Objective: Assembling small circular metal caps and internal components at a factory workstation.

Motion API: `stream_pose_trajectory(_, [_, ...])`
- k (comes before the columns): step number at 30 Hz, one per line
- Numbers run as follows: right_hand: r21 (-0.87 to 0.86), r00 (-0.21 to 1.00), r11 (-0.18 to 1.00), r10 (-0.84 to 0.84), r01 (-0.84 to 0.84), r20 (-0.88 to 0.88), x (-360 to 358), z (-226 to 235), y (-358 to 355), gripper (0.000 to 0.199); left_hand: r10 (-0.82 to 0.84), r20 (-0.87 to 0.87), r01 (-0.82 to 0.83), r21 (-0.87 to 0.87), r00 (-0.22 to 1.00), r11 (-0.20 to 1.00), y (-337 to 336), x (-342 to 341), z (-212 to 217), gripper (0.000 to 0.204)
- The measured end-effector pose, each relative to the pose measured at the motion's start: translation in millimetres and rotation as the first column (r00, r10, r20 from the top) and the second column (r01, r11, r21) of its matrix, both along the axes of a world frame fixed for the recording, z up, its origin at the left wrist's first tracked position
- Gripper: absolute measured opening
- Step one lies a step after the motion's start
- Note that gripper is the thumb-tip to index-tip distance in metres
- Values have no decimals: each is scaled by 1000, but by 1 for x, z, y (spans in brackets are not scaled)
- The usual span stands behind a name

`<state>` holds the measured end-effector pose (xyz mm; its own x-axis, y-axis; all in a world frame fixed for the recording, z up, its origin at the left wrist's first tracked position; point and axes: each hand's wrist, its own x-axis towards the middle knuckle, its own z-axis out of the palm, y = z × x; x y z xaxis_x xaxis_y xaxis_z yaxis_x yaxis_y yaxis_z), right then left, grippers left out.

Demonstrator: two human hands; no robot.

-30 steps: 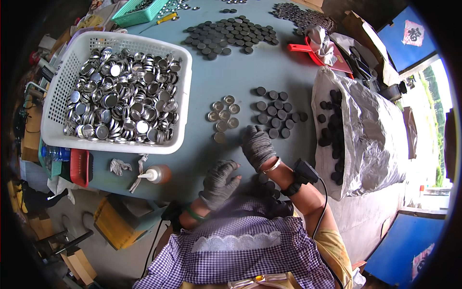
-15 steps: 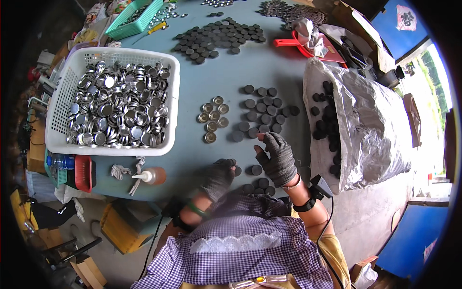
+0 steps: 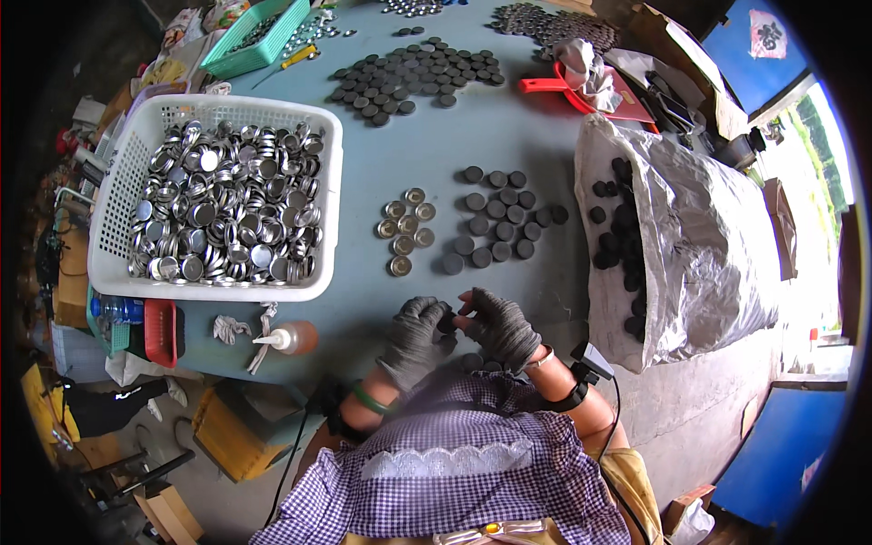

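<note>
both gloved hands, left hand and right hand, pinch one dark disc between fingertips, with loads of discs and tins left just beyond.

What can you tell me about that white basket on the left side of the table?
The white basket is a rectangular plastic crate with lattice walls and a solid rolled rim. It sits flat on the grey-blue table, near its left edge, slightly turned. It is filled almost to the brim with shiny round metal tins, shallow and silver, lying jumbled, some open side up and some bottom up. Neither hand touches it. A crumpled rag and a small squeeze bottle lie just in front of it.
</note>
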<state>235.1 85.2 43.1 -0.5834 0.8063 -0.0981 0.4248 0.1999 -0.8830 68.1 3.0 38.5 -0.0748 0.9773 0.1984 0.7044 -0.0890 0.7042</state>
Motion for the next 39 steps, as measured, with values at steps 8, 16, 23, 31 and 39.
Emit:
stream_pose_trajectory(8, [-688,934,711,-132,-144,-331,-4,4,0,19,46,314,-99,155,948,983,-6,-8,13,51])
stream_pose_trajectory(16, [-648,934,743,-94,-164,-344,-9,10,-4,30,-5,186,-44,257,982,965,-6,-9,11,48])
stream_pose_trajectory(23, [-625,969,762,16,-172,-247,-6,10,1,28,-36,146,-10,303,989,953,-8,-13,10,45])
stream_pose_trajectory(31, [-585,935,803,-111,-115,-336,-5,7,4,39,60,156,-96,234,986,967,-10,-17,7,50])
stream_pose_trajectory(39, [-613,961,780,-56,-127,-271,-8,5,11,46,90,287,-139,155,954,978,-10,-21,0,49])
